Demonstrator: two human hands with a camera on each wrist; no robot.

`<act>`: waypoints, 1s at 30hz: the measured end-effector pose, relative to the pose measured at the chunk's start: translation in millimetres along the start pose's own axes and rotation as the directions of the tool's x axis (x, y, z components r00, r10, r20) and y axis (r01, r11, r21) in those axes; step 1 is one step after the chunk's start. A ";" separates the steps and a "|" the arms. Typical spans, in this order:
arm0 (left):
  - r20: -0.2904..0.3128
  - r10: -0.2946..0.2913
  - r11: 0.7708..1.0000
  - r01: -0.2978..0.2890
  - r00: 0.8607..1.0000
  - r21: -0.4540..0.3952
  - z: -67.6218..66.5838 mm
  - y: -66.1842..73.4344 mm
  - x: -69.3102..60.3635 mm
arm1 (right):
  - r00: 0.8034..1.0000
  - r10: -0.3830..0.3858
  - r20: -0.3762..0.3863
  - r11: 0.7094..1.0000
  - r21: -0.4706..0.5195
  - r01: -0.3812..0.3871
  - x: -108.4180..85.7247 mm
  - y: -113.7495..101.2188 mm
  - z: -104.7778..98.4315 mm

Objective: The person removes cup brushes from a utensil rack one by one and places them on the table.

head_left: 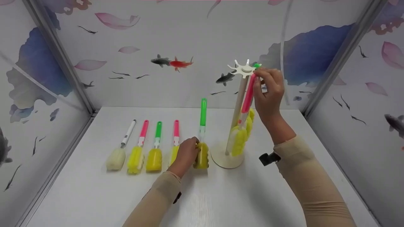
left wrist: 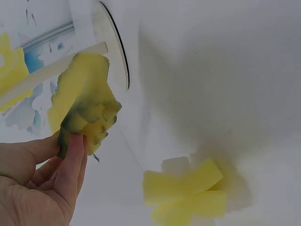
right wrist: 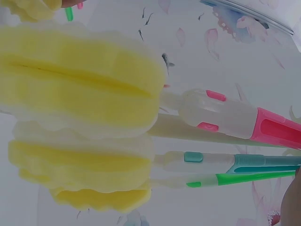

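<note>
In the head view my right hand (head_left: 270,91) pinches the top of a pink-handled brush (head_left: 247,96) at the rim of the white rack's star-shaped top (head_left: 244,70). Its yellow sponge (right wrist: 80,80) fills much of the right wrist view, beside a teal-handled brush (right wrist: 263,161) and a green-handled one (right wrist: 249,178) hanging on the rack. My left hand (head_left: 187,156) grips the yellow sponge head (head_left: 202,156) of another green-handled brush (head_left: 203,113), left of the rack base (head_left: 228,159). In the left wrist view the fingertips of my left hand (left wrist: 51,176) pinch that sponge (left wrist: 89,101).
On the white table (head_left: 202,201), left of my left hand, lie a white brush (head_left: 127,134), a pink-handled brush (head_left: 143,132), a green-handled brush (head_left: 158,134) and another pink-handled brush (head_left: 176,130). Printed panels (head_left: 189,37) enclose the back and sides.
</note>
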State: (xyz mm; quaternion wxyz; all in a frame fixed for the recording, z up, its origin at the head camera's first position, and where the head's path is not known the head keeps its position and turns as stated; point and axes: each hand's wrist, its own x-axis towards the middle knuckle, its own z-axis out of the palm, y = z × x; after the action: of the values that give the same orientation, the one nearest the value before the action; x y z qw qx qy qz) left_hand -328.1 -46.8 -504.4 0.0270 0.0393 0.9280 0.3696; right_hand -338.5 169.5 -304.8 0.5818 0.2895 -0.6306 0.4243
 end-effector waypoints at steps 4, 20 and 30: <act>0.005 0.001 1.000 -0.001 1.000 -0.004 0.7 -4.6 1.8 | 1.000 -0.011 -0.008 1.000 0.002 0.011 0.0 0.7 0.1; 0.077 -0.085 0.996 0.085 0.993 -0.002 7.0 -17.2 8.1 | 1.000 0.008 0.006 1.000 -0.020 -0.008 -5.0 10.6 0.4; 0.111 -0.133 0.988 0.141 0.985 -0.061 10.4 -20.9 7.4 | 1.000 0.007 0.014 1.000 -0.021 -0.007 -3.3 6.4 -0.7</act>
State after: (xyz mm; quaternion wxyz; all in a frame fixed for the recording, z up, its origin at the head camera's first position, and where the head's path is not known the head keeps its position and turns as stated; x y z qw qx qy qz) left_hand -335.8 -54.1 -526.6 0.1033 -0.0059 0.9125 0.3957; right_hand -343.1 172.7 -309.3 0.5789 0.2840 -0.6400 0.4178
